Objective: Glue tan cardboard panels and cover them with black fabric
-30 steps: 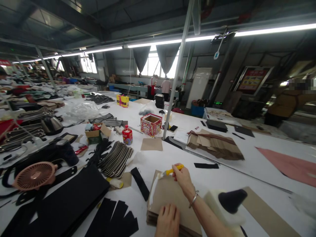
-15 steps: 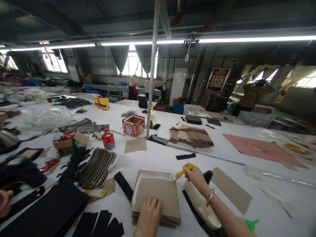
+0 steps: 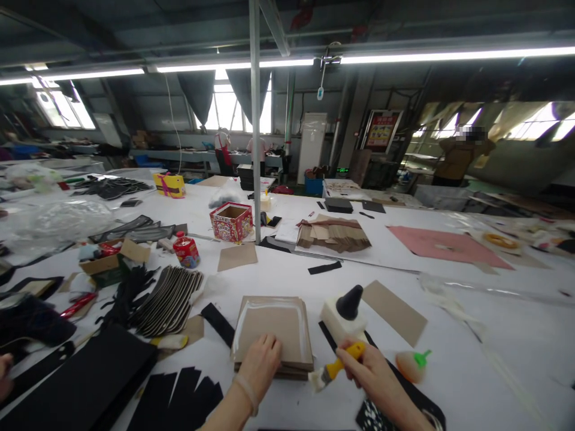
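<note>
A stack of square grey-brown boards [image 3: 272,323] lies on the white table, with a wet white strip along the left, top and right edges of its top board. My left hand [image 3: 262,362] rests on the stack's lower part, fingers spread slightly on the board. In my right hand [image 3: 362,365] is the yellow handle of a brush [image 3: 335,368], its whitish bristles just off the stack's lower right corner. Behind that hand lies a cream bottle [image 3: 341,320] with a black cap.
Black pieces [image 3: 81,383] and a row of curved strips [image 3: 168,302] lie to the left. A red jar [image 3: 185,250] and a patterned box [image 3: 232,222] stand behind. An orange container [image 3: 411,366] sits at right. Another person's hand [image 3: 5,376] shows at the left edge.
My right hand has moved the brush from the top right corner down to the lower right corner. White now runs down the right edge. The whole view has shifted.
</note>
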A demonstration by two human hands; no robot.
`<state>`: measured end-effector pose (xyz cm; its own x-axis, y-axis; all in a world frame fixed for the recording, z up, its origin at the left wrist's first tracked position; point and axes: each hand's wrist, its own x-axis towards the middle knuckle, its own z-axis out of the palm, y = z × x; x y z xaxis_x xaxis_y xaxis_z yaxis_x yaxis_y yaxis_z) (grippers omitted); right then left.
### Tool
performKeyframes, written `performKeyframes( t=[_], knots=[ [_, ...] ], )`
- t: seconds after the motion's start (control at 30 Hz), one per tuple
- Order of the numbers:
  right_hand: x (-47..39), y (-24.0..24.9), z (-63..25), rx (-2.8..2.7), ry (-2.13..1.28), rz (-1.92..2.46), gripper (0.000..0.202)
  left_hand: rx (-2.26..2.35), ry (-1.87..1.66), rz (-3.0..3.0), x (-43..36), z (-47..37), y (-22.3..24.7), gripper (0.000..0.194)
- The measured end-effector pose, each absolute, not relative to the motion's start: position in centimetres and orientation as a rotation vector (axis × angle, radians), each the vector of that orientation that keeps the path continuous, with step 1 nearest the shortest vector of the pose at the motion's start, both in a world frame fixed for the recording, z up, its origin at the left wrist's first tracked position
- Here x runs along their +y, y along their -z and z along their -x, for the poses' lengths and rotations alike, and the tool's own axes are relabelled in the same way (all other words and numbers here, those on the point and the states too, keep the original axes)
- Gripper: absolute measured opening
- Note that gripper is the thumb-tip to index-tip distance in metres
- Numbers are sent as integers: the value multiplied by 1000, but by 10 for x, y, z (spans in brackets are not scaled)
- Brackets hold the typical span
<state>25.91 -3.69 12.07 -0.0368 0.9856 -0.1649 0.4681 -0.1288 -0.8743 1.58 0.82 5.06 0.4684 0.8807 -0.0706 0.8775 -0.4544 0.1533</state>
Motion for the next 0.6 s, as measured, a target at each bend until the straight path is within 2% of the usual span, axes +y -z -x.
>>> performKeyframes(
  t=[0.17, 0.33, 0.5, 0.6],
  knots=[
    [-79, -115, -300, -1179, -1058, 1639, 37, 1410, 30, -2663, 8, -14, -53, 14],
    [-112, -116, -333, -1074, -975, 1743, 45, 1365, -85, -2734, 10, -9, -79, 21],
    [-127, -121, -335, -1255, -770, 1803, 35, 1635, -516, -2634, 8, 4, -134, 27],
    [-131, -122, -319, -1410, -726, 1764, 36, 1711, -1125, -2107, -8, 9, -160, 20]
  ],
)
